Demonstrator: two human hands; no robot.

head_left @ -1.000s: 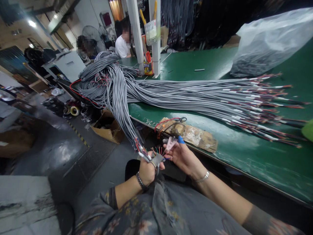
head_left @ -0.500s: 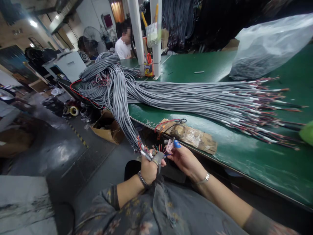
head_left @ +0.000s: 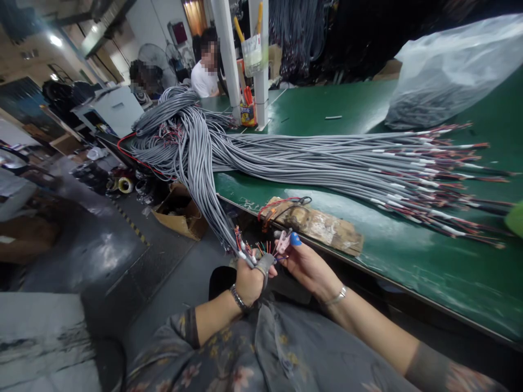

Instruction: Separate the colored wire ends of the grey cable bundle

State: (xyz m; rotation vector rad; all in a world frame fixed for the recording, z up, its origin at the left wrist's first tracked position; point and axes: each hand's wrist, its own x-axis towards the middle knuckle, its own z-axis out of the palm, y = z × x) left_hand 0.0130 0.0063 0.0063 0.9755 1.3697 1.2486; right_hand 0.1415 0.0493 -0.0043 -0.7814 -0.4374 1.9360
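My left hand (head_left: pixel 250 284) is closed around the end of a grey cable, its thumb wrapped in a grey cover. Thin coloured wires (head_left: pixel 266 249) fan out from that end. Other cables of the hanging grey bundle (head_left: pixel 207 190) pass beside the same hand, their stripped ends (head_left: pixel 241 242) showing. My right hand (head_left: pixel 309 268), with blue tape on the thumb, pinches a small pink clip-like piece (head_left: pixel 283 241) close to the fanned wires. Whether the clip touches a wire, I cannot tell.
A wooden block (head_left: pixel 322 226) with red and black leads lies at the green table's (head_left: pixel 408 277) near edge. Many grey cables (head_left: pixel 310 158) stretch across the table. Behind them are a plastic bag (head_left: pixel 449 71), a post (head_left: pixel 261 98) and a seated person (head_left: pixel 204 76).
The pink clip has tilted slightly in my right hand, which has shifted a little. My left hand keeps its hold on the cable almost unmoved.
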